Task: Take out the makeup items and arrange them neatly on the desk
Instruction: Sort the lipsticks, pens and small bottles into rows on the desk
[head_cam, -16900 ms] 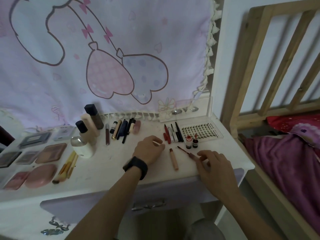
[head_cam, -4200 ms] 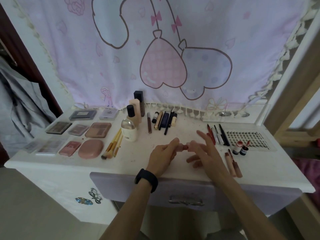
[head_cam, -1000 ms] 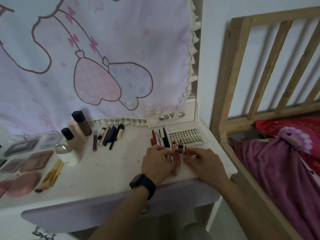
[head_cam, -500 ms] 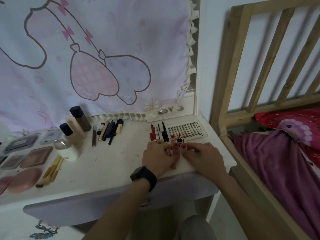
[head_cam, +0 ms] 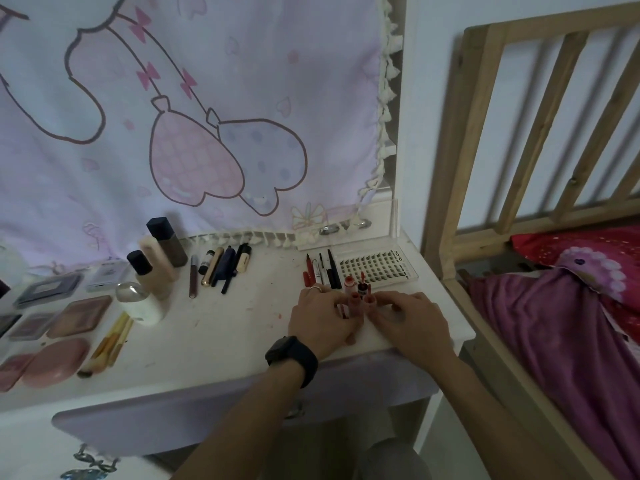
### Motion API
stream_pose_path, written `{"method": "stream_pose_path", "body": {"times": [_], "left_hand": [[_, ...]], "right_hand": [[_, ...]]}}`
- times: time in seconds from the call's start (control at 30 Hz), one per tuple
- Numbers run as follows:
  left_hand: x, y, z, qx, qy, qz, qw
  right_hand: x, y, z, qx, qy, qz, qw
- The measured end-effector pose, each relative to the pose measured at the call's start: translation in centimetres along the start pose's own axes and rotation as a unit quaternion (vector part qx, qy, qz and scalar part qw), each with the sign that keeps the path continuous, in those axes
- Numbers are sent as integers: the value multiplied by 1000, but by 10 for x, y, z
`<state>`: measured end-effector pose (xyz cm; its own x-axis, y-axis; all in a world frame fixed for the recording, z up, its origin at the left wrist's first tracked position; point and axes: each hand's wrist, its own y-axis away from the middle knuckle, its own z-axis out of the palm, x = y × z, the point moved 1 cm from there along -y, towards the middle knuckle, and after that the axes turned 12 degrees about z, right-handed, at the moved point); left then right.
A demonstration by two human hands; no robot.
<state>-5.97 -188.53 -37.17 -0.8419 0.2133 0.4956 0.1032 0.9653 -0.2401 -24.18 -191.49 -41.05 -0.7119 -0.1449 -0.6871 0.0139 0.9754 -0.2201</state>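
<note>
pink cartoon curtain is hanging behind the white bench; wooden bed frame is standing just beside

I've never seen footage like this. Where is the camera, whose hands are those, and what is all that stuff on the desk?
There is no machine here. A person wears one wide-angle camera on the head, looking forward and down, so this single picture is their own view. The left hand, with a black watch on its wrist, and the right hand pinch two red-capped tubes side by side on the white desk. Just behind these are two small bottles, a row of pens and a clear tray of false lashes. Further left are foundation bottles, brushes and flat palettes. A wooden bed frame is on the right.
</note>
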Motion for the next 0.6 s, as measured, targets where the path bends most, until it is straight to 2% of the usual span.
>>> {"method": "stream_pose_path", "body": {"times": [0.3,0.4,0.47,0.6], "left_hand": [[-7,10,-20,34,43,0,998],[-23,24,-38,67,48,-7,997],[-37,35,-50,92,35,-17,995],[-73,62,-72,97,-31,-60,993]], "right_hand": [[-5,11,-13,-39,-12,23,999],[-10,27,-18,-23,-26,38,999],[-15,44,-20,1,-42,37,998],[-44,77,-3,-30,-59,-21,998]]}}
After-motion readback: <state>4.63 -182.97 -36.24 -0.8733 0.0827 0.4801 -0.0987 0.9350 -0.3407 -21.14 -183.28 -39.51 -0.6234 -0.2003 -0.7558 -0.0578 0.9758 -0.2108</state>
